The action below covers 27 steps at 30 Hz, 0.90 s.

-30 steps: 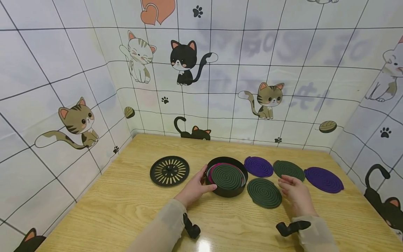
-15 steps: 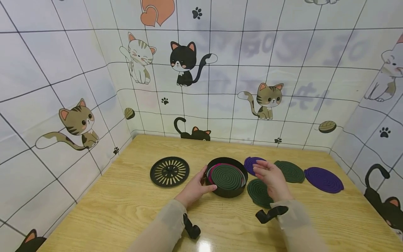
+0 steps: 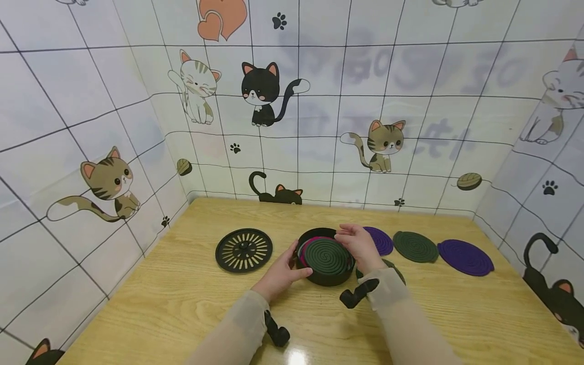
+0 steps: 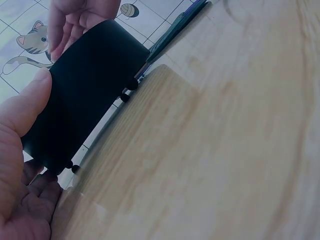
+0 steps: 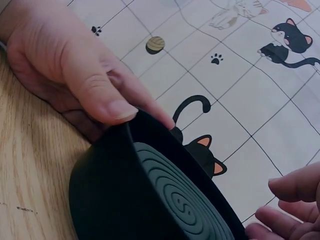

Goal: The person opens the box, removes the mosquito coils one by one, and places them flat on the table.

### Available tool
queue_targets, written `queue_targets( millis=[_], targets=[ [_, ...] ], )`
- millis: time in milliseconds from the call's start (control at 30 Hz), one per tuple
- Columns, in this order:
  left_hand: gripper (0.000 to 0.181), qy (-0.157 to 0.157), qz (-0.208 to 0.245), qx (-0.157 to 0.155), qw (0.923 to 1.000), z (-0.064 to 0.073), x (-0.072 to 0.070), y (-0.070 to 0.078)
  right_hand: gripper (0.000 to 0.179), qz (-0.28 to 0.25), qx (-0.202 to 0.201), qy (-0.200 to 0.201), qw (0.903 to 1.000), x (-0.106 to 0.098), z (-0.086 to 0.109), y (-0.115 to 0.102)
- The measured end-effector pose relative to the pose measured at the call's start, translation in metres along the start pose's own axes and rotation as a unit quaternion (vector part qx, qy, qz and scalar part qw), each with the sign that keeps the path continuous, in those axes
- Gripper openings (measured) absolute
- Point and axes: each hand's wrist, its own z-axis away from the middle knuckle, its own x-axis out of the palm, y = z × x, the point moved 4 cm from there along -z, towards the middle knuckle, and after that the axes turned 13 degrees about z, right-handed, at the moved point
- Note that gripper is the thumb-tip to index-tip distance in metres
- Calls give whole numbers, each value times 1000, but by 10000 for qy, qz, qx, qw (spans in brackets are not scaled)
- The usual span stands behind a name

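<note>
My left hand (image 3: 280, 274) holds a round black mosquito coil holder (image 3: 329, 280) by its left side, thumb at the front and fingers behind. Inside lies a green mosquito coil (image 3: 326, 256), with a pink edge (image 3: 315, 241) showing beneath it. My right hand (image 3: 360, 248) is at the holder's right rim, fingers loosely bent and nothing between them. From the right wrist view, its fingertips (image 5: 280, 187) are close beside the rim, while the left thumb (image 5: 122, 110) presses on the opposite rim. Small round feet (image 4: 131, 84) show under the holder in the left wrist view.
Left of the holder lies a slotted black lid (image 3: 244, 250) with a central knob. On the right lie a purple coil (image 3: 380, 241), a green coil (image 3: 415, 247) and another purple coil (image 3: 466, 257). My right wrist partly covers a nearer green coil (image 3: 398, 272).
My right hand has moved left from beside the green coils, across the purple one, to the holder's right rim. The left hand keeps its hold, and the coils stay where they were.
</note>
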Motion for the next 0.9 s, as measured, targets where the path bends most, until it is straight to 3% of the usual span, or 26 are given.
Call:
queue_targets(
  millis=[167,367,900],
  targets=[
    [100,-10,-23,17,10000,0,0,0,53,495,84,73,9987,8,0,1],
    [101,-32,21,56,10000,-2,-1,-2,55,691,209,87,9974,14,1,2],
    [99,-7,-75,66,9999,-1,-1,-1,52,1163,25,90,9932,20,2,3]
  ],
)
